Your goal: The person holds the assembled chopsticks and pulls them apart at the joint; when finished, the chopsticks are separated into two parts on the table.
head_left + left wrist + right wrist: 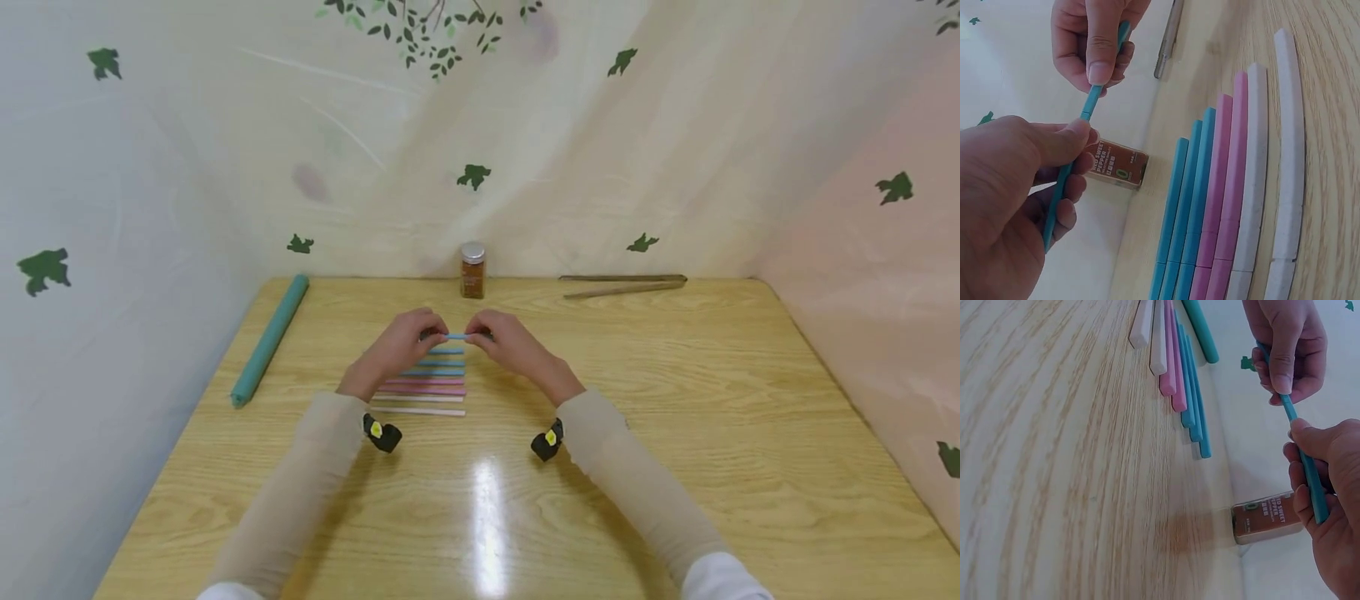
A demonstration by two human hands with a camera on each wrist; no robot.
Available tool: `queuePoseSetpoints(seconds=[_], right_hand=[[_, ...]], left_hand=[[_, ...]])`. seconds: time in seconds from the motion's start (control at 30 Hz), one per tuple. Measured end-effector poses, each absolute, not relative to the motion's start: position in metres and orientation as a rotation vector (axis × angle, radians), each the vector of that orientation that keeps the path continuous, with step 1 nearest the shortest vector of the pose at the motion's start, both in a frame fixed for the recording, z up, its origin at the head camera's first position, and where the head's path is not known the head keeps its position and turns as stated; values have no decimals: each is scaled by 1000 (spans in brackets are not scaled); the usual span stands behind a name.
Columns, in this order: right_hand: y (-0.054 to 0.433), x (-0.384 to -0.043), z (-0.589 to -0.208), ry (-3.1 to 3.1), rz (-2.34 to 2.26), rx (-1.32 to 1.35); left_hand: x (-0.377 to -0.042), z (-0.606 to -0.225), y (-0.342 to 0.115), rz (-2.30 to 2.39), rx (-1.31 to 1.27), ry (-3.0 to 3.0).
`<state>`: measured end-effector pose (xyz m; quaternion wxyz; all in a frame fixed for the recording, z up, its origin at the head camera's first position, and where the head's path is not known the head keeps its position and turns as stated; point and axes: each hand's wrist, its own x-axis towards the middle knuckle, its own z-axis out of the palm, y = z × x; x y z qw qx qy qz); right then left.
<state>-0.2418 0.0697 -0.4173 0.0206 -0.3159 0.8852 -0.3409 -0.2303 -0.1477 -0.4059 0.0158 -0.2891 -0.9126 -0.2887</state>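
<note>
Between my left hand (393,346) and right hand (517,342) is a slim blue stick (457,337), raised above the table. Thumb and fingers of each hand pinch it near its middle, with a seam showing between the two grips in the left wrist view. Below my left hand lies a side-by-side row of similar seamed sticks: three blue sticks (1175,200), two pink sticks (1234,169) and two white sticks (1288,144). The left hand and forearm hide part of this row in the head view.
A spice jar (473,271) labelled red sweet pepper stands at the table's back edge. Brown wooden tongs (626,285) lie at back right, and a green roll (270,342) lies along the left side. Patterned cloth walls (555,167) surround the wooden table (712,417).
</note>
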Motion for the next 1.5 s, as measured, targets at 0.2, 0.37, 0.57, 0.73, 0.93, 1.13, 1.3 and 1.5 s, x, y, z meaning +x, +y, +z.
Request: queuePoseSetpoints(seconds=[0.2, 0.37, 0.57, 0.73, 0.93, 1.13, 1.3, 1.5], right_hand=[[73, -242, -420, 2787, -1069, -991], [77, -241, -419, 2814, -1081, -1005], [82, -240, -417, 2829, -1098, -1046], [83, -241, -415, 2834, -1080, -1116], [83, -240, -414, 2850, -1037, -1234], [83, -238, -415, 2864, -1029, -1240], [84, -237, -415, 2853, -1041, -1216], [87, -236, -420, 2810, -1079, -1166]], left_hand=[[-230, -407, -143, -931, -876, -2774], [-231, -406, -139, -924, -875, -2723], [-231, -401, -137, -925, -847, -2715], [-229, -401, -138, -874, -868, -2736], [-229, -403, -137, -786, -913, -2774], [-227, -401, -132, -749, -969, -2814], [-227, -401, -129, -773, -1005, -2803], [-228, -406, -130, -810, -1071, -2694]])
